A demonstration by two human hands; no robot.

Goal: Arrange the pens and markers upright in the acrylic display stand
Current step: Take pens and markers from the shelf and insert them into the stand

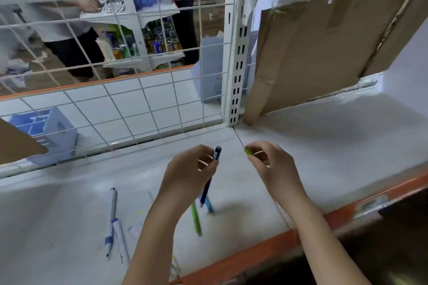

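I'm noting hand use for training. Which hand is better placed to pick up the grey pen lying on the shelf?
Probably the left hand. The grey pen lies on the shelf to its left, farther from the right hand. Both are occupied: the left grips a dark blue pen, the right pinches a small green item.

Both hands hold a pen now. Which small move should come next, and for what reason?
Probably the left hand should lower the dark blue pen it grips upright into the clear acrylic stand beneath, where a green pen and a light blue pen seem to stand. The right hand pinches a yellow-green pen.
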